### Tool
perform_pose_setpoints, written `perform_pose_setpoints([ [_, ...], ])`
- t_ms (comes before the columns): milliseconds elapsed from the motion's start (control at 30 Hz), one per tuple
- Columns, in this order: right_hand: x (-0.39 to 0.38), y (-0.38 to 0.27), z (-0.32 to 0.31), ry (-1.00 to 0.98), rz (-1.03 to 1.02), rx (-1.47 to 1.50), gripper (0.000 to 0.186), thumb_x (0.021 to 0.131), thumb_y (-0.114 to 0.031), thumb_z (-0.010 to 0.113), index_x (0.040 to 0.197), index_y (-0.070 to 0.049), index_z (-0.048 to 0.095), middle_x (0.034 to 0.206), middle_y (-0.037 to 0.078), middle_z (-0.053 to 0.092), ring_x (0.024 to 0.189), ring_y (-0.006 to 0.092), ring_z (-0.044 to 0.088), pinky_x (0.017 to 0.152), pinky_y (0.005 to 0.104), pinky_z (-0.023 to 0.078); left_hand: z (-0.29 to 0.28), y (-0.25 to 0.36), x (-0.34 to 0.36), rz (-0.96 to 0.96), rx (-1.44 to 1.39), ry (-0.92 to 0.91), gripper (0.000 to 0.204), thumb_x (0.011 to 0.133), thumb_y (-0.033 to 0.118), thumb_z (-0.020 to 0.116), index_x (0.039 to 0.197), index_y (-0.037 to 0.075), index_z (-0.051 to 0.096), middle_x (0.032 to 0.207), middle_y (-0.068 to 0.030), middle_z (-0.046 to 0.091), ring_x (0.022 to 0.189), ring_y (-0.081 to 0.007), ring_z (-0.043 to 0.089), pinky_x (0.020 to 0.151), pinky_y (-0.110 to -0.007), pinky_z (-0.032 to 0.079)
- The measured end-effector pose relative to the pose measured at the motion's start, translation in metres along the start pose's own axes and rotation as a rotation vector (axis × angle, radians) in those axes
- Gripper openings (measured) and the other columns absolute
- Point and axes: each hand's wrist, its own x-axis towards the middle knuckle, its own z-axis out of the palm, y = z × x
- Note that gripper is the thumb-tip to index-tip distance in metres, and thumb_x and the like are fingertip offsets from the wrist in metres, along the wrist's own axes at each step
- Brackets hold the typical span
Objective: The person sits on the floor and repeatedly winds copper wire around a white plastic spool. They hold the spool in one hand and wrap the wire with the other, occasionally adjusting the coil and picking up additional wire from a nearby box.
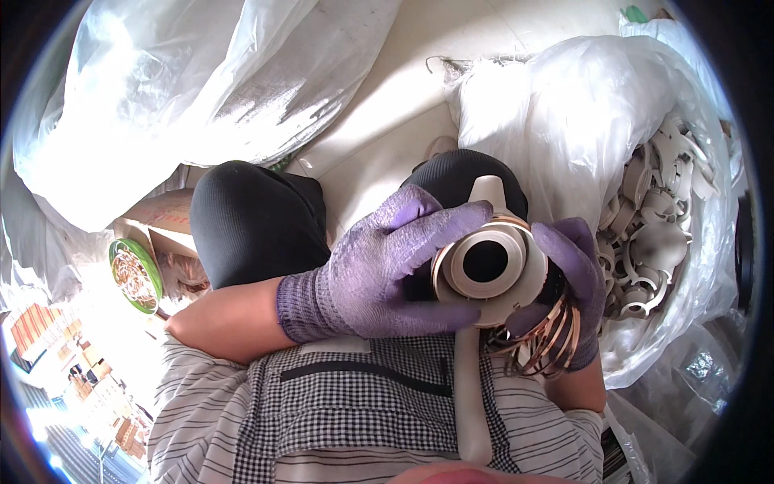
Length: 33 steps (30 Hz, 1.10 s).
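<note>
In front of my lap is a round, cream plastic housing [522, 300] with a dark circular opening, a short spout-like piece at its top and a long pale handle [473, 395] running down toward my apron. A thin copper-coloured band edges it. My left hand [387, 262], in a purple-grey knit glove, grips the housing's left side with thumb and fingers. At its right side my right hand [576, 274], gloved alike, curls around a bunch of thin copper-coloured rings [552, 337] while its fingertips touch the housing. Part of that hand is hidden behind the rings.
A clear plastic bag [564, 97] at right holds many cream plastic parts [657, 234]. At left, a green-rimmed basket [153, 270] of copper-coloured rings stands by a cardboard box [161, 211]. Large translucent bags [201, 81] hang at far left. My knees [242, 218] flank the pale floor.
</note>
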Motion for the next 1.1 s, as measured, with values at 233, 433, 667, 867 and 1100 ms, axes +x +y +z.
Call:
perform_pose_setpoints([
  [233, 0.007, 0.01, -0.003, -0.048, -0.137, 0.07, 0.08, 0.066, -0.034, 0.09, 0.133, 0.001, 0.061, 0.124, 0.017, 0.066, 0.102, 0.0319, 0.064, 0.086, 0.041, 0.054, 0.003, -0.011, -0.001, 0.076, 0.105, 0.036, 0.107, 0.048, 0.037, 0.1, 0.14, 0.005, 0.055, 0.123, -0.0126, 0.059, 0.115, -0.0332, 0.058, 0.097, -0.043, 0.044],
  [433, 0.013, 0.009, -0.011, -0.161, -0.171, -0.186, 0.079, 0.068, -0.034, 0.087, 0.134, 0.001, 0.06, 0.121, 0.017, 0.068, 0.101, 0.0345, 0.065, 0.088, 0.042, 0.054, -0.003, -0.009, 0.004, 0.092, 0.311, -0.033, 0.106, 0.046, 0.044, 0.097, 0.136, 0.005, 0.057, 0.129, -0.0165, 0.062, 0.118, -0.0362, 0.059, 0.103, -0.048, 0.041],
  [667, 0.01, 0.022, -0.01, -0.197, -0.12, -0.212, 0.072, 0.076, -0.029, 0.082, 0.136, 0.002, 0.058, 0.128, 0.018, 0.067, 0.113, 0.0369, 0.065, 0.097, 0.0423, 0.054, -0.006, -0.004, 0.004, 0.101, 0.473, -0.057, 0.108, 0.051, 0.048, 0.096, 0.14, 0.006, 0.053, 0.131, -0.0153, 0.063, 0.121, -0.0303, 0.062, 0.106, -0.049, 0.039],
  [867, 0.013, 0.024, -0.006, -0.16, -0.086, -0.11, 0.076, 0.075, -0.028, 0.086, 0.138, 0.001, 0.057, 0.125, 0.022, 0.067, 0.109, 0.0343, 0.069, 0.098, 0.0396, 0.054, -0.003, -0.009, 0.006, 0.139, 0.485, 0.024, 0.095, 0.053, 0.047, 0.094, 0.133, 0.011, 0.059, 0.127, -0.0122, 0.064, 0.116, -0.0382, 0.059, 0.103, -0.051, 0.043],
  [1100, 0.017, 0.017, -0.002, -0.157, -0.151, -0.024, 0.094, 0.064, -0.035, 0.094, 0.141, 0.001, 0.054, 0.124, 0.022, 0.068, 0.115, 0.0341, 0.068, 0.1, 0.0394, 0.053, 0.0, -0.016, 0.005, 0.215, 0.414, 0.048, 0.096, 0.053, 0.045, 0.095, 0.132, 0.006, 0.058, 0.121, -0.014, 0.067, 0.113, -0.0371, 0.061, 0.102, -0.05, 0.044],
])
